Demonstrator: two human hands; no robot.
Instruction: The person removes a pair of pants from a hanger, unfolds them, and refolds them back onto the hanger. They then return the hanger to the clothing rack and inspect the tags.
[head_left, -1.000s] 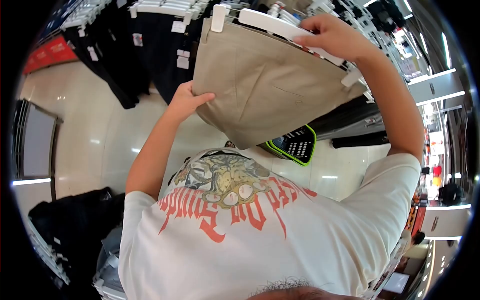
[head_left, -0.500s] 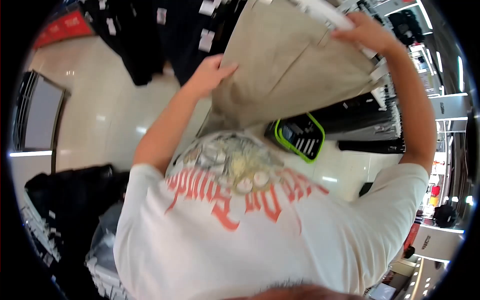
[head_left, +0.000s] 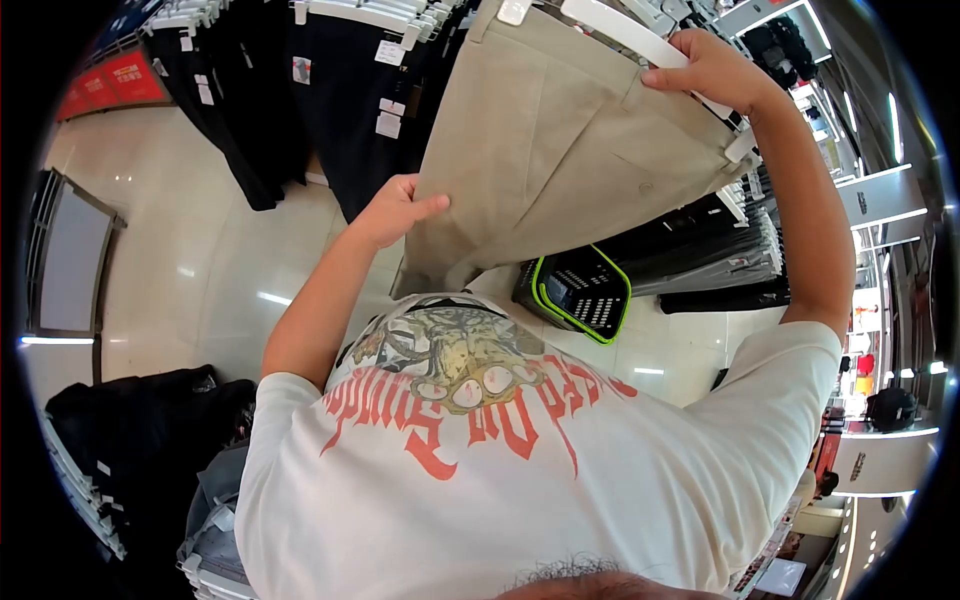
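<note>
Beige trousers [head_left: 560, 140] hang from a white hanger [head_left: 630, 35] in front of my chest, with their clips at the waistband. My right hand [head_left: 715, 75] is closed on the hanger and the waistband edge at the upper right. At the left edge of the trousers, my left hand [head_left: 395, 212] pinches the fabric between thumb and fingers, lower than the right hand. The lower part of the trousers drops towards my shirt and is partly hidden behind it.
A black basket with a green rim [head_left: 622, 310] is on the floor below the trousers. Dark trousers [head_left: 345, 110] hang at the upper left, more hanging clothes [head_left: 700, 250] at the right, and black garments [head_left: 150, 430] at the lower left.
My left hand has moved down and left, still at the edge of the trousers. The trousers are spread flatter, and the view has shifted slightly.
</note>
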